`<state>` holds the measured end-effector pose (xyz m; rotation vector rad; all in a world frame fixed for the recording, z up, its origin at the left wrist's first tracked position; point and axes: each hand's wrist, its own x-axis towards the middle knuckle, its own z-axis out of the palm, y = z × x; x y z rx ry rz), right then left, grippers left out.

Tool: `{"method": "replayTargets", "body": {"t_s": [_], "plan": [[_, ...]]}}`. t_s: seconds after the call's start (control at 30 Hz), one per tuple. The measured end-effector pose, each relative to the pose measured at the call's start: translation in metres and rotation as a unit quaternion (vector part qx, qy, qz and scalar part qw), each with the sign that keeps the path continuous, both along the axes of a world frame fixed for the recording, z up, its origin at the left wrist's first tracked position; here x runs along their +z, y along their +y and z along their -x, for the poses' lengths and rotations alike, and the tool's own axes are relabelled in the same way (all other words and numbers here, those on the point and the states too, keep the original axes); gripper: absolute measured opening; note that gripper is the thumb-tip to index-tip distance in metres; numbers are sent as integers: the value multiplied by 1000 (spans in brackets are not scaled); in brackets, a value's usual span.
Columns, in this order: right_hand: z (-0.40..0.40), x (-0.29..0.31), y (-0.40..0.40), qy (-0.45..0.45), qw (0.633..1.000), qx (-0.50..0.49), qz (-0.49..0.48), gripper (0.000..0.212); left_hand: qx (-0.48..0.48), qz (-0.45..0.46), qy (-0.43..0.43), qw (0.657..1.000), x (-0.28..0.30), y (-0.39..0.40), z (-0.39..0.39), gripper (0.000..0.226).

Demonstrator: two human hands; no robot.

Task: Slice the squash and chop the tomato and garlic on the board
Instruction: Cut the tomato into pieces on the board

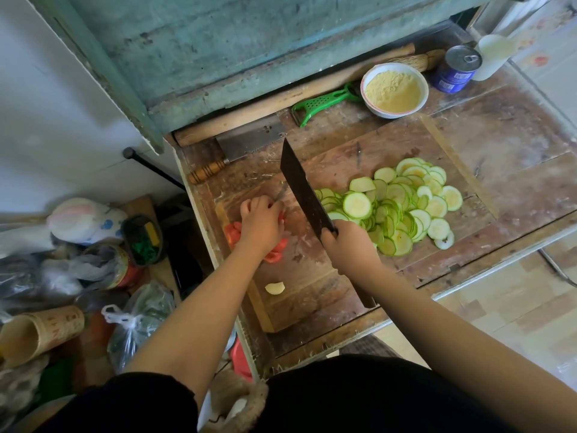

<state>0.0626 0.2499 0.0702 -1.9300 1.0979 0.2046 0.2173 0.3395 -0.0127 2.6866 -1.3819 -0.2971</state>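
The right hand (346,245) grips the handle of a dark cleaver (304,190), its blade raised and tilted over the board (312,289). The left hand (260,221) curls its fingers over red tomato pieces (232,234) at the board's left side, holding them down. Behind the board lie a second cleaver (246,142), a rolling pin (281,101), a green peeler (324,103), a bowl of yellow flour (394,89) and a blue can (457,68). Thin green-rimmed squash slices (402,207) are heaped on the board's right half. One pale garlic clove (274,288) lies whole near the front left edge.
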Motion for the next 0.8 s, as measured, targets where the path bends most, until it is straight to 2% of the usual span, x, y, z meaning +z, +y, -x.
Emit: {"method": "replayTargets", "body": {"t_s": [0.17,0.3,0.43,0.57,0.63,0.7,0.8], "plan": [[-4,-5,8,10,1000,21,-7,23,11,7,41,999,5,3,-3,36],[2,-9,15,18,1000,20,-14,24,-29,38,52,997,14,13,4,46],[9,-11,24,19,1000,11,-12,22,-117,-62,17,991,8,38,11,73],[13,-12,35,18,1000,11,-12,19,-130,-104,-20,986,-1,49,10,74],[15,-13,39,7,1000,16,-4,14,-123,-89,-11,988,1,49,9,75],[16,-13,44,-3,1000,17,1,20,-116,-47,12,992,6,50,13,74],[23,-14,49,-8,1000,8,5,12,-63,99,5,993,15,61,28,42]]}}
